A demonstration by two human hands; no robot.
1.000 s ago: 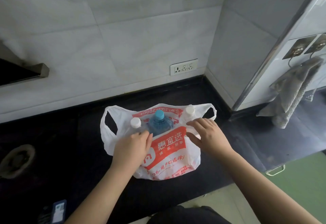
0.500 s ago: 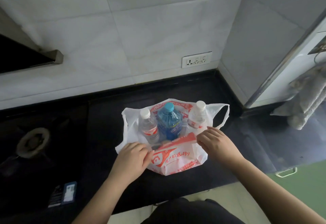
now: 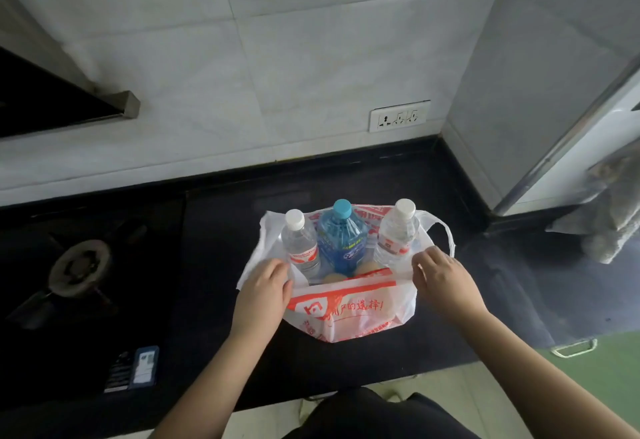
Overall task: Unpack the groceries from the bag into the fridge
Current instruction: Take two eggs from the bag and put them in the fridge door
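Beside the gas burner [image 3: 80, 267], bag [image 3: 349, 314] of bottles [image 3: 343, 241]

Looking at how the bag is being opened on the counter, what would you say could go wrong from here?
The left hand and right hand pull the bag rim down, so the tall blue bottle and two clear bottles lose side support and may topple. The pale round items under them, too hidden to identify, might get crushed. A tipped bottle could roll toward the gas burner.

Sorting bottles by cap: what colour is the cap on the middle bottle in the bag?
Light blue cap, on the blue middle bottle; head view.
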